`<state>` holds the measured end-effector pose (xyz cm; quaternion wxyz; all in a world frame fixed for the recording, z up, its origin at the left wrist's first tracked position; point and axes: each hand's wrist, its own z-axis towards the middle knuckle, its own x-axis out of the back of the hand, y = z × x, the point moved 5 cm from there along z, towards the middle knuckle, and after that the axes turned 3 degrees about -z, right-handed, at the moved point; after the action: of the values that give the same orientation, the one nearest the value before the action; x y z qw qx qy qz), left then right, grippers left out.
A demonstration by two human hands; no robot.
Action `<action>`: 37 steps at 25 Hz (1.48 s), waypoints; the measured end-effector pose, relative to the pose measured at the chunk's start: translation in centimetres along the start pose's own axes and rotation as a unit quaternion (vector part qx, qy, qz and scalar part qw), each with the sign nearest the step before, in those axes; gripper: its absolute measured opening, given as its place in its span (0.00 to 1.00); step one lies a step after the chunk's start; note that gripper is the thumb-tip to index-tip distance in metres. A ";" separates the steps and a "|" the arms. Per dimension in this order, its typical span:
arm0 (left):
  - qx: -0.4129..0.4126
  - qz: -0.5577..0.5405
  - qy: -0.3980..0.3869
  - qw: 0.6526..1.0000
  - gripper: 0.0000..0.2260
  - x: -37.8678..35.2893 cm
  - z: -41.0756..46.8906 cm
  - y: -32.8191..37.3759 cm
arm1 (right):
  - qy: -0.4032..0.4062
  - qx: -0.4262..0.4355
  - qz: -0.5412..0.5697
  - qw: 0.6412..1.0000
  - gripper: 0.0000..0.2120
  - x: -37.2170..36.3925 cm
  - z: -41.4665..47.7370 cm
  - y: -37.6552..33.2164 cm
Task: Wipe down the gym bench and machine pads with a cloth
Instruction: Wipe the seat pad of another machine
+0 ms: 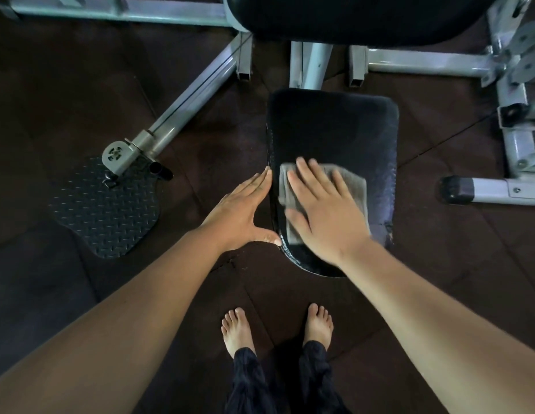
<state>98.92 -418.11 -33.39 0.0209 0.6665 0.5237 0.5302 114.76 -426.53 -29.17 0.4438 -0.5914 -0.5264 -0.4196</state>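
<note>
A black padded seat (335,130) of a gym machine lies in the middle of the head view. A grey cloth (351,182) lies flat on its near half. My right hand (323,210) presses on the cloth with straight, spread fingers and covers most of it. My left hand (244,215) lies flat against the seat's left edge, fingers straight and thumb touching the near left corner. A second black pad (358,16) shows at the top edge.
Grey steel frame tubes (182,106) run left and right of the seat, with a capped tube end (457,189) at the right. A black checker-plate footplate (108,210) lies on the dark rubber floor at the left. My bare feet (238,330) stand just before the seat.
</note>
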 end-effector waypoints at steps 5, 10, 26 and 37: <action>-0.008 -0.009 0.006 1.000 0.60 -0.1 0.2 -0.4 | -0.003 -0.016 0.010 1.000 0.32 -0.1 -0.4 -0.8; 0.003 -0.016 0.003 1.000 0.60 -0.1 0.2 -0.3 | 0.012 -0.045 0.014 0.999 0.32 1.2 4.3 -0.3; 0.008 -0.024 0.007 1.000 0.62 0.0 0.1 -0.1 | 0.006 -0.024 0.034 0.999 0.31 -0.7 -4.8 1.1; 0.018 -0.035 0.002 0.999 0.63 -0.1 0.1 -0.3 | 0.017 -0.053 0.043 0.997 0.31 -0.5 -3.4 5.2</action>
<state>98.81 -417.94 -33.71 0.0268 0.6467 0.5562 0.5212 119.81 -430.24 -29.22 0.4381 -0.6295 -0.4696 -0.4373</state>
